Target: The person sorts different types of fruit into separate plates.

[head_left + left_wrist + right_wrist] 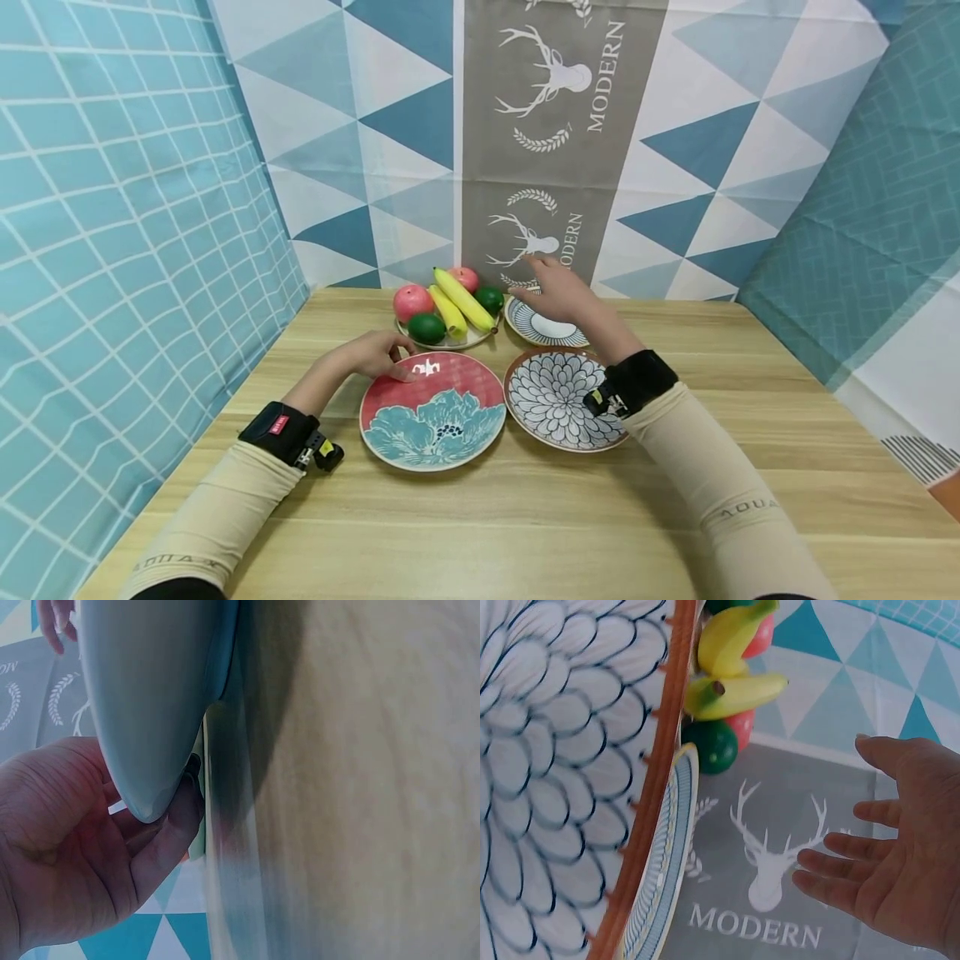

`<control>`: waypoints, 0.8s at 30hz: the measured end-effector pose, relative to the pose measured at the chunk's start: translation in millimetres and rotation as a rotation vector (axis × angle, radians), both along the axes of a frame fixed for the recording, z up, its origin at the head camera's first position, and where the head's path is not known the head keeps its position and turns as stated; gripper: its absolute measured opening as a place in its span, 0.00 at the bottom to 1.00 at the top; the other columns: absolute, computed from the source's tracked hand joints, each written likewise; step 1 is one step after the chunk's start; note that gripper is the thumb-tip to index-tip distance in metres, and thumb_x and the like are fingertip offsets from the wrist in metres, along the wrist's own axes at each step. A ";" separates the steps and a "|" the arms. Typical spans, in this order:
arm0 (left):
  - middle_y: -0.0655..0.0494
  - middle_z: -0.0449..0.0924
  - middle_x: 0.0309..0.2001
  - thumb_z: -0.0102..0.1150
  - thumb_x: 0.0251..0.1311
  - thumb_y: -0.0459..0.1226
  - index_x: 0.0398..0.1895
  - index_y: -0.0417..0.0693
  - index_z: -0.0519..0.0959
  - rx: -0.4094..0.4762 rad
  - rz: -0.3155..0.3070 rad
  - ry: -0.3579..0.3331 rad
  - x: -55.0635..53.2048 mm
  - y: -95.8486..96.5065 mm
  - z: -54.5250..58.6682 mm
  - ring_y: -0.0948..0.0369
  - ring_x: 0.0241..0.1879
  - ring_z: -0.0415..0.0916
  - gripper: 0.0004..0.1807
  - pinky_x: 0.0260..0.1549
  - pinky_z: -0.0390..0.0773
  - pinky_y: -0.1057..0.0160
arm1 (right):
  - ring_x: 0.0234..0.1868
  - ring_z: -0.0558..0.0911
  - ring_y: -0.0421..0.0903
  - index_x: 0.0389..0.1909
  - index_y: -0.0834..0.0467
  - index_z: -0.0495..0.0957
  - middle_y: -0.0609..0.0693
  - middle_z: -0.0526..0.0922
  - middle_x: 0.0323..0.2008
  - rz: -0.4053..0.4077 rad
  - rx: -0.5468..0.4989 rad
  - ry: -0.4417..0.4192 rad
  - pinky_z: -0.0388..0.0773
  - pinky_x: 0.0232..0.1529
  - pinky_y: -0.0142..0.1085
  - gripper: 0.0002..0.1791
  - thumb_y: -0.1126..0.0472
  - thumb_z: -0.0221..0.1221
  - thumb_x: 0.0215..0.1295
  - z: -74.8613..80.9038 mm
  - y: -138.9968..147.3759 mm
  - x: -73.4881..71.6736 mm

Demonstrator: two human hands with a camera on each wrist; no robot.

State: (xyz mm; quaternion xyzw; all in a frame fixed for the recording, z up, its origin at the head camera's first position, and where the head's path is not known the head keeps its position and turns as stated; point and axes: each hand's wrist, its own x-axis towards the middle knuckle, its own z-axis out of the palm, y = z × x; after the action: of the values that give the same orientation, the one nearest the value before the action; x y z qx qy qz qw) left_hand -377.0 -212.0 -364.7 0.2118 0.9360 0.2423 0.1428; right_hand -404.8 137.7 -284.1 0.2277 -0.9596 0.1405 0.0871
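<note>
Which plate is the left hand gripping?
The turquoise-flowered red plate: the left hand pinches its rim. The others are the petal-patterned plate, the striped plate and the fruit-laden plate.

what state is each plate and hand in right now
Floral plate: face up, rim gripped
Petal-patterned plate: face up, not held
Striped plate: face up, partly hidden
Fruit plate: loaded with fruit
Left hand: pinching floral plate's rim
Right hand: raised, fingers extended, holding nothing
</note>
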 end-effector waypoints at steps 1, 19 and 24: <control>0.51 0.79 0.33 0.72 0.55 0.43 0.50 0.47 0.80 -0.001 -0.001 0.004 -0.2 0.0 0.1 0.56 0.33 0.74 0.21 0.31 0.75 0.62 | 0.71 0.61 0.60 0.77 0.55 0.50 0.62 0.56 0.74 0.004 0.007 -0.002 0.61 0.68 0.55 0.43 0.36 0.49 0.71 -0.2 -4.4 -0.9; 0.50 0.79 0.35 0.71 0.56 0.42 0.50 0.47 0.79 -0.002 0.030 -0.031 4.8 2.4 4.3 0.56 0.34 0.74 0.20 0.32 0.75 0.62 | 0.69 0.64 0.56 0.72 0.58 0.61 0.59 0.68 0.67 0.071 0.123 -0.114 0.63 0.67 0.48 0.38 0.44 0.58 0.67 -17.2 -74.9 -24.1; 0.50 0.79 0.34 0.71 0.56 0.42 0.50 0.47 0.79 0.004 0.030 -0.040 3.5 2.9 3.3 0.56 0.33 0.74 0.20 0.31 0.75 0.62 | 0.60 0.72 0.55 0.67 0.61 0.67 0.58 0.75 0.57 0.055 0.137 -0.115 0.70 0.58 0.46 0.35 0.51 0.63 0.62 -26.7 -84.6 -24.8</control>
State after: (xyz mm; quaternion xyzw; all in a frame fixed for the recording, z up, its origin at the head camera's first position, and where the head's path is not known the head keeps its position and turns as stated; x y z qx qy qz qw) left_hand -373.5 -209.1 -361.4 0.1933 0.9354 0.2506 0.1575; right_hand -429.6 53.1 -310.8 0.2508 -0.9638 0.0897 0.0122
